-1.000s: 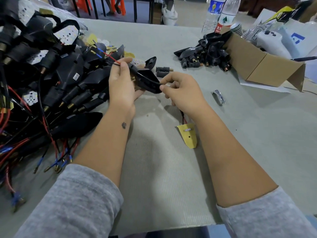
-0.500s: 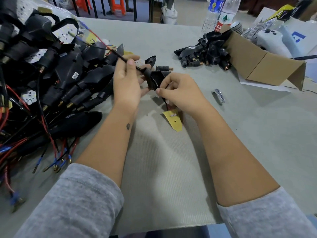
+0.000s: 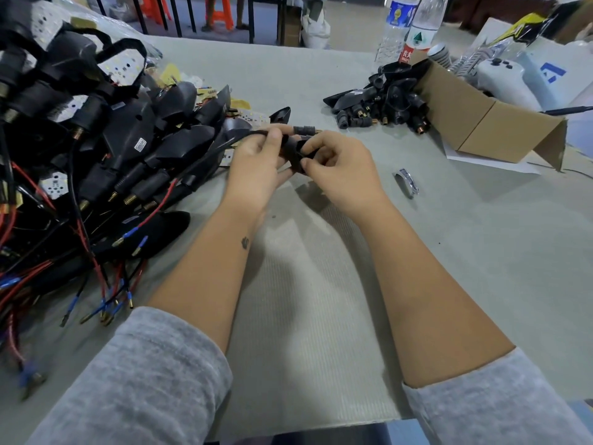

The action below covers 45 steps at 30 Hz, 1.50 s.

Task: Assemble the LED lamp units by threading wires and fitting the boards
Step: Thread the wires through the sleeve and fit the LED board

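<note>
Both hands meet just above the centre of the view, over the grey counter [image 3: 465,252]. The left hand [image 3: 256,168] pinches a black sheathed cable [image 3: 239,139] that runs off toward 10 o'clock into the heap, and its fingers [image 3: 272,139] are curled round the near end of a black lamp housing [image 3: 293,149]. The right hand [image 3: 340,168] clenches the same housing from the 3 o'clock side, thumb and forefinger nipped on its edge. The board is not visible; it may be hidden inside the housing or behind the fingers, and I cannot tell which.

Judging from this grip, the main risk is the cable. It leads straight into the pile of finished units [image 3: 96,139] at 9 o'clock, and a firm pull could drag neighbouring housings and their red wires [image 3: 154,213] along, or snag a terminal. Pulling too hard could also strain the solder joints at the board end.

A second risk is misalignment: with the housing almost wholly covered by both hands, the board could seat tilted or trap a wire under its edge, unseen.

The small metal tool [image 3: 407,183] lies apart at 3 o'clock, and the box of empty housings [image 3: 385,107] sits at 1 o'clock, both clear of the hands.
</note>
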Each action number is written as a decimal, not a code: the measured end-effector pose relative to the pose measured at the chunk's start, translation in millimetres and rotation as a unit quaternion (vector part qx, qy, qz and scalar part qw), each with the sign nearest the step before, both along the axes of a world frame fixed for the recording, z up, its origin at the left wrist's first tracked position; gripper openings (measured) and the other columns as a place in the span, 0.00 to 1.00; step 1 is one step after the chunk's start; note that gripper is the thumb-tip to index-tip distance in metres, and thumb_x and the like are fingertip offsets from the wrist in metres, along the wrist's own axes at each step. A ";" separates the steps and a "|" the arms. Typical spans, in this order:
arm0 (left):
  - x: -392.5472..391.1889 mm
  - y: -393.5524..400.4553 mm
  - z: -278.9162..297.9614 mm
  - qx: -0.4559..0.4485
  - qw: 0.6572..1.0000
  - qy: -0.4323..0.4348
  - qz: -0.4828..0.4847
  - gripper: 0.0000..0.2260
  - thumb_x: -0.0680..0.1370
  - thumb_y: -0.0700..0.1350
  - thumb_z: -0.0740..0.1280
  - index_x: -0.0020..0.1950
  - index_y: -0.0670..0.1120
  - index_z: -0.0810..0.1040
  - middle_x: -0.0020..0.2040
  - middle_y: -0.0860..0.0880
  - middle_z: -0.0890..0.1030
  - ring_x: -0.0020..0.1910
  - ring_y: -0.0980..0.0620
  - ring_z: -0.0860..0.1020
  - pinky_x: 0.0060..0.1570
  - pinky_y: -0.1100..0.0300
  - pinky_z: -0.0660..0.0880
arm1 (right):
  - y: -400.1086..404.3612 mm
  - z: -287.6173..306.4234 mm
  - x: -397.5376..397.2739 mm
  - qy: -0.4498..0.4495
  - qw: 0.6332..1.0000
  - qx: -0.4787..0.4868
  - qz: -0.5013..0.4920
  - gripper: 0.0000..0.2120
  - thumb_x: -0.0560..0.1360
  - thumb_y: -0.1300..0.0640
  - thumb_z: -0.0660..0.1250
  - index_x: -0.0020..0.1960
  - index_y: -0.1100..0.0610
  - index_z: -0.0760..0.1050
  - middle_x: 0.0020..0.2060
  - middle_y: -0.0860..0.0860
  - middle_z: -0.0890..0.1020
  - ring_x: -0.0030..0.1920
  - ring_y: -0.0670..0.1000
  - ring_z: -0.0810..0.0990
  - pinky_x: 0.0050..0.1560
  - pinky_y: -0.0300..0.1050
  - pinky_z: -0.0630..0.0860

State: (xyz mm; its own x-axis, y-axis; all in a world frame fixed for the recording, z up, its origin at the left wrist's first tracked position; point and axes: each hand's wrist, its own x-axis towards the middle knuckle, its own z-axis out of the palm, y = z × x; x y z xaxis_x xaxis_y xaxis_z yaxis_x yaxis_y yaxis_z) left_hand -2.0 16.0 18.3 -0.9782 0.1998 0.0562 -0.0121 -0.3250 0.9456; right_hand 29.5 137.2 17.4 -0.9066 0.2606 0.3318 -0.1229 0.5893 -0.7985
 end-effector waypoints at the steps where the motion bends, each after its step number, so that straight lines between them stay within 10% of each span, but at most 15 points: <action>1: -1.2 -2.0 0.8 0.015 1.000 0.002 0.014 0.12 0.85 0.43 0.54 0.50 0.46 0.75 0.50 0.46 0.82 0.48 0.52 0.82 0.43 0.63 0.79 | 0.0 -0.9 0.5 0.011 1.000 -0.013 -0.003 0.08 0.71 0.59 0.70 0.41 0.46 0.76 0.31 0.45 0.76 0.31 0.47 0.74 0.38 0.50 0.76; 9: -11.0 -10.2 -0.7 0.073 0.993 0.012 0.094 0.13 0.85 0.45 0.52 0.48 0.47 0.73 0.47 0.45 0.81 0.44 0.48 0.79 0.40 0.58 0.77 | 0.8 -9.9 -2.9 0.011 0.997 0.072 0.012 0.30 0.66 0.67 0.68 0.64 0.46 0.69 0.49 0.47 0.75 0.47 0.46 0.75 0.47 0.36 0.71; 16: -13.8 -12.2 -0.6 0.097 0.989 -0.011 0.110 0.13 0.85 0.46 0.51 0.48 0.48 0.72 0.45 0.46 0.80 0.44 0.49 0.81 0.49 0.54 0.78 | -0.2 -5.1 0.4 0.100 0.993 0.055 -0.030 0.04 0.76 0.62 0.66 0.49 0.58 0.79 0.43 0.47 0.78 0.41 0.43 0.75 0.44 0.31 0.71; 29: -3.3 -1.7 2.5 0.104 0.994 -0.025 -0.006 0.08 0.84 0.40 0.55 0.51 0.44 0.73 0.50 0.46 0.83 0.51 0.48 0.82 0.57 0.52 0.79 | -6.8 6.0 2.8 0.040 0.984 -0.152 -0.085 0.05 0.75 0.60 0.70 0.43 0.52 0.76 0.37 0.54 0.80 0.42 0.56 0.81 0.52 0.55 0.78; 37: -1.2 -1.1 1.7 0.071 0.997 -0.018 0.002 0.11 0.85 0.42 0.53 0.48 0.45 0.74 0.49 0.46 0.83 0.47 0.51 0.83 0.53 0.53 0.80 | -6.2 2.8 0.8 0.059 0.986 -0.084 -0.130 0.11 0.70 0.57 0.74 0.35 0.49 0.74 0.42 0.46 0.74 0.37 0.39 0.71 0.39 0.31 0.67; 45: -3.6 -5.3 0.8 -0.003 1.000 -0.025 0.008 0.14 0.84 0.45 0.55 0.43 0.47 0.75 0.38 0.50 0.81 0.36 0.55 0.81 0.35 0.60 0.78 | -6.3 8.8 3.6 -0.020 0.967 -0.255 0.013 0.04 0.66 0.57 0.65 0.37 0.54 0.70 0.31 0.48 0.72 0.33 0.48 0.69 0.33 0.39 0.66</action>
State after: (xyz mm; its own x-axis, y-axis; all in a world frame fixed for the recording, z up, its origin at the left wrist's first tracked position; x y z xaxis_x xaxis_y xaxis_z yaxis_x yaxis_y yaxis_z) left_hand -5.6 10.6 19.2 -0.9827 0.1849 0.0062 -0.0543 -0.3205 0.9457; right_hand 33.0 130.9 26.2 -0.9243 0.3583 0.1312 -0.0960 0.1146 -0.9888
